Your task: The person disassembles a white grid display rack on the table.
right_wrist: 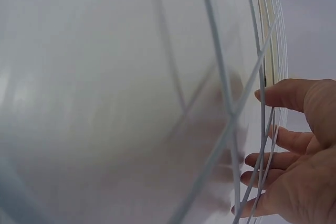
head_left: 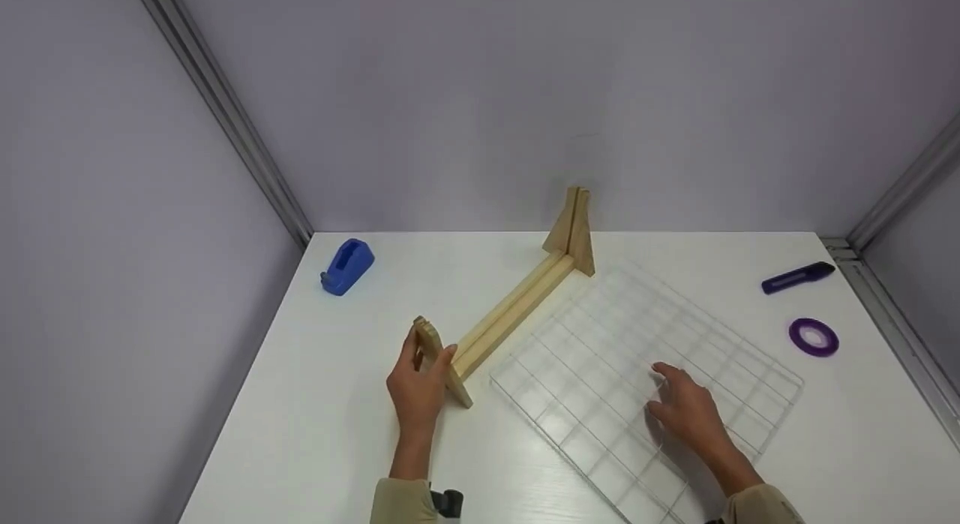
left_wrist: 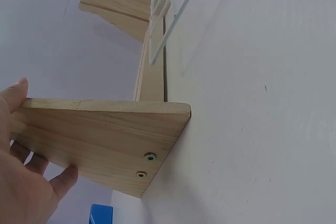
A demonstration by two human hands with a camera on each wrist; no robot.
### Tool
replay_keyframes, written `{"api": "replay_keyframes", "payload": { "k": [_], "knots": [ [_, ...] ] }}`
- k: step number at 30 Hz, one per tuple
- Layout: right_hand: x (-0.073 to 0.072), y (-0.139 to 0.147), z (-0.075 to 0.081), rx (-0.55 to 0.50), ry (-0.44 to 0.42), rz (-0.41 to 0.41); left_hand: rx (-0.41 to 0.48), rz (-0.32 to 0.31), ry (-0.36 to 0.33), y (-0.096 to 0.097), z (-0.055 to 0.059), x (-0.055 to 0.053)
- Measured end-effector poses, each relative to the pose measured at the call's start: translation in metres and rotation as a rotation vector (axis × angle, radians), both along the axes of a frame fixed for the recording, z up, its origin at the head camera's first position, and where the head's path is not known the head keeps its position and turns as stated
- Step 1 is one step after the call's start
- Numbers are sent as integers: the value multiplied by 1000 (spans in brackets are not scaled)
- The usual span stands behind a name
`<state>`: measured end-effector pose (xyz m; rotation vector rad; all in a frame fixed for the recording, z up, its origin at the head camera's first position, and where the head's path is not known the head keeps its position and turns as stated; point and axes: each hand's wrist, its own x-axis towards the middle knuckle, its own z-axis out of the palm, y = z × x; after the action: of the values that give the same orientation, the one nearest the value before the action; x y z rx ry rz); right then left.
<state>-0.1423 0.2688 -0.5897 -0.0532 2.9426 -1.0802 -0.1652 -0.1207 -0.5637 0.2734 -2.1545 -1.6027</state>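
A wooden stand, a grooved bar between two upright end pieces, stands diagonally on the white table. My left hand grips its near end piece, thumb on one face and fingers on the other. Two round metal fasteners show low on that piece. My right hand holds the white wire grid panel around its middle, with fingertips reaching among the wires. The panel sits above the tabletop, casting offset shadows, and its left corner is close to the bar.
A blue tape dispenser lies at the back left. At the right are a dark purple cutter-like tool and a purple ring of tape. Grey wall panels enclose the table at the back and sides.
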Motion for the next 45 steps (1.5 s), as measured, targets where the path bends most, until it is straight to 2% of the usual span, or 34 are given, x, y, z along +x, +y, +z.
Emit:
{"api": "replay_keyframes", "payload": {
  "k": [13, 22, 33, 45],
  "knots": [
    [3, -2, -5, 78, 36, 7, 12, -4, -4, 0, 0, 2],
    [9, -1, -3, 76, -9, 26, 42, -1, -22, 1, -2, 4],
    [9, -3, 2, 126, -64, 52, 37, -7, -43, 1, 1, 2],
    [11, -6, 1, 179, -58, 64, 44, -7, -32, 1, 1, 2]
  ]
}}
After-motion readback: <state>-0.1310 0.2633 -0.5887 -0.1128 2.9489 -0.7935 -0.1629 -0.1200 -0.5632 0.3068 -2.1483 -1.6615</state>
